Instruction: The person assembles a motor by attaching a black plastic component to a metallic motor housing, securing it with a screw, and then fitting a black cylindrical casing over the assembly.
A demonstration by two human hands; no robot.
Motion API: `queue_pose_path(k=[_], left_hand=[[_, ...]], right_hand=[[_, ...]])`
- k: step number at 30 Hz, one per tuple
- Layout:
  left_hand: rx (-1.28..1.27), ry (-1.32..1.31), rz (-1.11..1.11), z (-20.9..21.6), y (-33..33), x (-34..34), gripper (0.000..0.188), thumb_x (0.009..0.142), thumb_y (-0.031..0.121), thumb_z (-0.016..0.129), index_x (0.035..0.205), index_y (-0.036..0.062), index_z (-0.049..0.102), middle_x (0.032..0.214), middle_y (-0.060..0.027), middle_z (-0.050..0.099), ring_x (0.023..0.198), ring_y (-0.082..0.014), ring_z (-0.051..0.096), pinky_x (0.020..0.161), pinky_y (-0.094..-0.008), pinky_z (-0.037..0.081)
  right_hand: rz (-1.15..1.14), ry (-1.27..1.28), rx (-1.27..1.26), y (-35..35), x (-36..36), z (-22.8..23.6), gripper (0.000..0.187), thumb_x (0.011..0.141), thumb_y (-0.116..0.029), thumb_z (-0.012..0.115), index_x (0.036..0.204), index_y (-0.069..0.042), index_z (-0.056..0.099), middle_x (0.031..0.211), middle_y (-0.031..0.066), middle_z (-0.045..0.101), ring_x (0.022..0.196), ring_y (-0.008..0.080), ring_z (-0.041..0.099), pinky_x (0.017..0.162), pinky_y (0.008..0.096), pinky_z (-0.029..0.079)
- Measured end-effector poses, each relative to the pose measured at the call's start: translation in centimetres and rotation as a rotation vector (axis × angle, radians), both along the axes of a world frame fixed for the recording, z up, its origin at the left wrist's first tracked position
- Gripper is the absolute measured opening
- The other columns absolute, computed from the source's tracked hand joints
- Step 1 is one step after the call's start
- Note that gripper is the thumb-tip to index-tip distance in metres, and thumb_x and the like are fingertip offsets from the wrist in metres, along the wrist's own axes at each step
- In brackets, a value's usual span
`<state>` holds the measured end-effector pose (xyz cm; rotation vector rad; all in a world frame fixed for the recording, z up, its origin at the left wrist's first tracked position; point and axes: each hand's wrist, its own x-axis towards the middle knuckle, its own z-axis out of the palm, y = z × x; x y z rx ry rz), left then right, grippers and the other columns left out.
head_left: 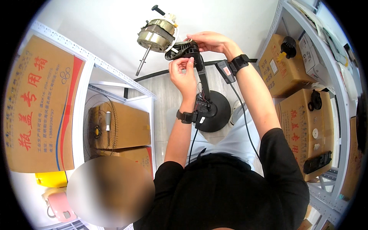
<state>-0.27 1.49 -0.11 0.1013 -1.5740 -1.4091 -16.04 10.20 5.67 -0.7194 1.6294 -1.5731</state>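
A fan motor with a metallic body and a long thin shaft sits tilted at the top of a black fan stand, a black knob-ended post sticking up behind it. Beside the motor, on the stand's neck, is a black ribbed plastic housing. My right hand reaches round the housing's far right side, fingers closed against it. Just below the housing, my left hand has its fingers curled and the thumb near the index finger; whatever they pinch is too small to make out. A white wire loops between motor and housing.
The round black base stands on the floor before my legs. Shelving with cardboard boxes flanks both sides. A wire fan grille leans at left; black plastic parts lie on right-hand boxes. Cables hang from wrist-worn devices.
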Motion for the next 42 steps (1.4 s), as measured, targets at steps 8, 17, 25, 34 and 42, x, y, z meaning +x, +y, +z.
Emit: queue_pose_path(k=[8,17,25,34,42], left_hand=[[-0.052,-0.030,0.038,0.2,0.3,0.1,0.015,0.086,0.004,0.072,0.092,-0.0016,0.059,0.091,-0.0039,0.055,0.078,-0.0094,0.054,0.071,-0.0237,0.047],[-0.165,0.002,0.080,0.2,0.4,0.1,0.011,0.086,0.003,0.071,0.092,-0.0006,0.063,0.092,-0.0050,0.055,0.078,-0.0111,0.054,0.071,-0.0250,0.046],[-0.228,0.032,0.128,0.4,0.4,0.3,0.008,0.084,0.003,0.071,0.092,0.0010,0.068,0.092,-0.0053,0.057,0.077,-0.0128,0.053,0.069,-0.0256,0.045],[-0.245,0.032,0.116,0.8,0.7,0.2,0.009,0.084,0.003,0.071,0.092,0.0011,0.068,0.092,-0.0059,0.057,0.074,-0.0128,0.056,0.068,-0.0257,0.047],[-0.302,0.046,0.133,0.7,0.4,0.2,0.010,0.083,0.002,0.072,0.091,0.0013,0.068,0.093,-0.0066,0.057,0.072,-0.0129,0.057,0.066,-0.0257,0.048]], right_hand=[[0.223,-0.067,-0.166,0.4,-2.1,-0.6,0.030,0.095,-0.027,0.061,0.115,-0.005,0.064,0.102,-0.0008,0.066,0.087,0.0046,0.061,0.075,0.0189,0.049],[0.245,-0.043,-0.130,0.2,-1.9,1.4,0.031,0.095,-0.019,0.058,0.122,-0.004,0.061,0.108,0.0000,0.066,0.094,0.0076,0.063,0.085,0.0225,0.051],[0.111,-0.023,0.089,-0.7,-1.1,0.7,0.030,0.094,-0.027,0.062,0.117,-0.008,0.064,0.105,-0.0014,0.066,0.093,0.0056,0.060,0.081,0.0178,0.047],[0.312,0.011,-0.116,-1.8,-2.9,0.4,0.028,0.093,-0.032,0.063,0.111,-0.011,0.068,0.102,-0.0019,0.068,0.086,0.0052,0.061,0.075,0.0239,0.049],[0.230,0.040,0.229,-1.6,-3.1,1.0,0.026,0.094,-0.033,0.064,0.097,-0.009,0.072,0.068,-0.0093,0.056,0.056,-0.0014,0.047,0.049,0.0148,0.042]])
